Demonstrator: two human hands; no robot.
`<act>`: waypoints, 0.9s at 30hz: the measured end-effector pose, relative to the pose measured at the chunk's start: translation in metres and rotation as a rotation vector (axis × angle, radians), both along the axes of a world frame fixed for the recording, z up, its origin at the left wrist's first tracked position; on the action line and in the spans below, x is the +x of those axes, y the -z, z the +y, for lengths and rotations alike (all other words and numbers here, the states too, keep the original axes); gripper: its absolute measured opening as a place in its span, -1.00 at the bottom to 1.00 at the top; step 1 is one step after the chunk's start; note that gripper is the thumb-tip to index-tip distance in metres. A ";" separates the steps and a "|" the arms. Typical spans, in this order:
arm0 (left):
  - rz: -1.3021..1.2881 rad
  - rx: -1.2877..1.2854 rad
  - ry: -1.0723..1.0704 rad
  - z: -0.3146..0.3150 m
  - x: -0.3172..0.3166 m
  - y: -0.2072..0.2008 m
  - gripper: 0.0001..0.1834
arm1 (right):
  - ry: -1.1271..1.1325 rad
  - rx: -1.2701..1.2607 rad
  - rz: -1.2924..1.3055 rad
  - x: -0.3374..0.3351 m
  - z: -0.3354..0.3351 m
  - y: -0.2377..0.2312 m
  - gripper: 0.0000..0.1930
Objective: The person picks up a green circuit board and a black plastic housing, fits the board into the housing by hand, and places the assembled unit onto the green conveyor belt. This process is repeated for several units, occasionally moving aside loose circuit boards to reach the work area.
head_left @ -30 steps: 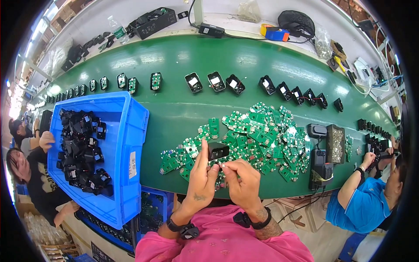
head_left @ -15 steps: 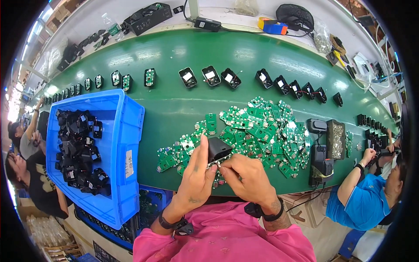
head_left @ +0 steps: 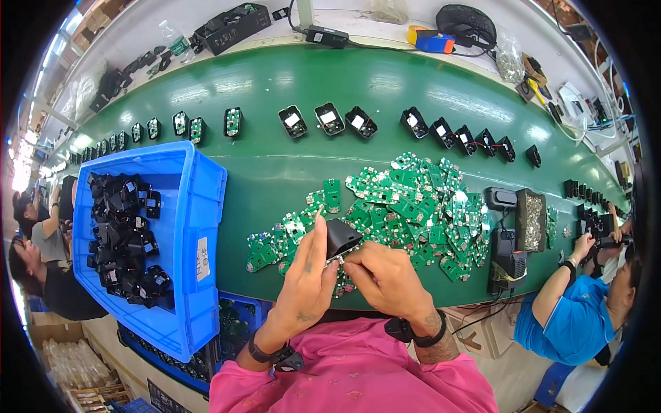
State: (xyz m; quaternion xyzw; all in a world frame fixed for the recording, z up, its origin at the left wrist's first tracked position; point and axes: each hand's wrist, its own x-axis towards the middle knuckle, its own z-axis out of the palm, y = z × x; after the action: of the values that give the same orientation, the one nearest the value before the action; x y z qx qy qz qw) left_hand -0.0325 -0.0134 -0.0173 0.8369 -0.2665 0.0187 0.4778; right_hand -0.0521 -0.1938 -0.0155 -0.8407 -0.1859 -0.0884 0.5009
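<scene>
Between my hands, close to the bench's near edge, is a black plastic housing [head_left: 342, 236] tilted on its side. My left hand [head_left: 310, 272] grips it along its left side, fingers pointing up. At its lower edge my right hand [head_left: 385, 275] is closed, thumb and fingertips pinched by a small bright part of a circuit board; what exactly the fingertips hold is hidden. Just beyond my hands spreads a heap of green circuit boards [head_left: 420, 206], with a looser group of boards [head_left: 275, 241] to the left.
A blue crate [head_left: 200, 241] of black housings stands at left. Across the green bench [head_left: 275, 82] runs a row of open housings [head_left: 330, 119], some holding boards. Right of the heap are a black charger-like device [head_left: 509, 261] and a tray of small metal parts [head_left: 530, 220]. Co-workers sit at both sides.
The housing has shifted slightly down and left in my hands. Several housings in the row moved a little left. At left, the co-workers have changed posture.
</scene>
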 end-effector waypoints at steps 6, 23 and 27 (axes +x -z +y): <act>-0.119 0.195 0.025 0.000 -0.002 0.004 -0.19 | 0.051 -0.177 -0.098 -0.001 0.004 0.000 -0.92; -0.181 0.173 -0.275 -0.011 -0.015 0.045 -0.28 | 0.299 -0.129 0.017 -0.006 0.046 0.030 -0.97; -0.106 0.048 -0.214 0.000 -0.009 0.034 -0.31 | 0.210 -0.016 -0.034 0.000 0.040 0.031 -0.90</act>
State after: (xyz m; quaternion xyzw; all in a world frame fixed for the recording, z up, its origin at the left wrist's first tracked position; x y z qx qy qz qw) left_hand -0.0412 -0.0138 -0.0515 0.8696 -0.2008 0.1077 0.4381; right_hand -0.0525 -0.1541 -0.0462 -0.8580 -0.1061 -0.1529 0.4787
